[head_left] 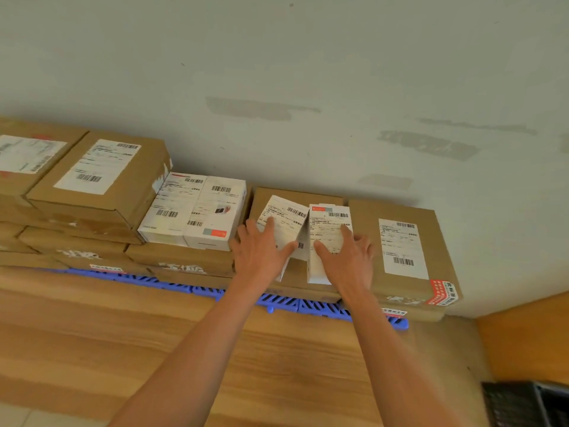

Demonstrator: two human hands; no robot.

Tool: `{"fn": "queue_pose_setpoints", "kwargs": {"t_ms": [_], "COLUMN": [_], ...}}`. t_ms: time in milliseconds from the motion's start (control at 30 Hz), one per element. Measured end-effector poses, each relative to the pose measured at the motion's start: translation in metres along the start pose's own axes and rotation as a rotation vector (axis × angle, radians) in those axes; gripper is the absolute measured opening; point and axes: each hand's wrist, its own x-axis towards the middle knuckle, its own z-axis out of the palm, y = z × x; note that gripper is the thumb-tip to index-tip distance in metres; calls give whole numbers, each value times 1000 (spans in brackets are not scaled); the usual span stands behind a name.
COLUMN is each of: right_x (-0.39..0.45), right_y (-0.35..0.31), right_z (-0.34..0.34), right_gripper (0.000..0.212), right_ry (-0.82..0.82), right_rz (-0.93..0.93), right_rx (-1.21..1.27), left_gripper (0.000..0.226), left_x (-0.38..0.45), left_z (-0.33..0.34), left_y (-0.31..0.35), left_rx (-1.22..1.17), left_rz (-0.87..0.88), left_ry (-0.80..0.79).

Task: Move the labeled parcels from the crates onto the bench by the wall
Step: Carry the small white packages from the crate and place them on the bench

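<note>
White cartons, each bearing a shipping label, stood side by side on a brown parcel (295,195) in the stack against the wall. The left carton (284,223) tilted rightward toward the right carton (328,238); both ran with their long axes away from the person, toward the wall (308,72). The left hand (261,251) lay with straight, spread fingers on the left carton; the right hand (348,254) lay likewise on the right one, neither curled round anything. Each hand was thus directly upon its own carton, so squaring them probably called for an inward push. A blue slatted base (277,300) showed beneath the stack; whether it was the bench itself could not be told. The cartons' near ends were hidden by the hands, and label print was illegible.
</note>
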Motion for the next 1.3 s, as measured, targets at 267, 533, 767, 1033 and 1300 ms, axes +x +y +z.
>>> {"fn": "queue_pose_setpoints", "kwargs": {"t_ms": [267, 533, 767, 1033, 1300], "right_x": [-8, -24, -13, 14, 1], "right_y": [-10, -18, -35, -51, -46], "right_z": [11, 26, 34, 41, 45], "right_gripper": [67, 79, 83, 75, 70], "right_ry": [-19, -41, -125, -132, -109], "right_rz": [-13, -169, -231, -291, -295], "right_rx": [68, 71, -57, -66, -94], "left_gripper": [60, 53, 55, 59, 61], "left_x": [12, 33, 42, 43, 43], "left_z": [-8, -30, -27, -24, -16], "left_y": [-1, -51, -91, -97, -101], "left_rx": [91, 96, 97, 107, 95], "left_rz": [158, 195, 221, 255, 261], "left_ry": [27, 133, 47, 84, 113]}}
